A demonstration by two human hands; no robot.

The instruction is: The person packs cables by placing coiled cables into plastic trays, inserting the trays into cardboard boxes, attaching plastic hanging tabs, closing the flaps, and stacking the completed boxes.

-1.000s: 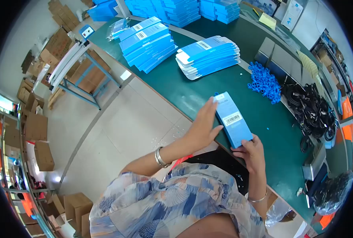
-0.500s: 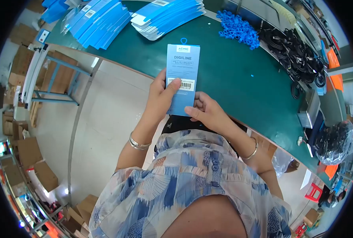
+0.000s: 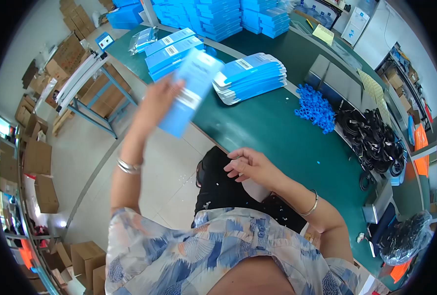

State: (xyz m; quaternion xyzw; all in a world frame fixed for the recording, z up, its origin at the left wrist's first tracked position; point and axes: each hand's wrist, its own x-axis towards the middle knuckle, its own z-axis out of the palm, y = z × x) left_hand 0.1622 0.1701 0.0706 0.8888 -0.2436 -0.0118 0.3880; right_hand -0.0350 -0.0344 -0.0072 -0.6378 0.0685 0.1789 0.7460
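Observation:
A flat blue and white retail box (image 3: 197, 81), smeared by motion, is gripped near its lower left edge by my left hand (image 3: 155, 104). I hold it tilted, above the left edge of the green table (image 3: 258, 120). Just beyond it lies a row of blue boxes (image 3: 175, 47) with barcode labels. To its right sits a fanned stack of flat blue and white boxes (image 3: 252, 78). My right hand (image 3: 252, 166) hovers at the table's near edge, fingers loosely bent and apart, with nothing in it.
Small blue plastic loops (image 3: 317, 108) lie in a heap beside coiled black cables (image 3: 371, 135) on the right. High piles of blue boxes (image 3: 213, 17) stand at the back. A plastic bag of black items (image 3: 406, 238) is at the far right, and cardboard boxes (image 3: 87, 260) are on the floor.
My left hand has carried the box left and away toward the stacks, tilting it. My right hand has let go of the box and stayed near the table edge. The view has tipped up.

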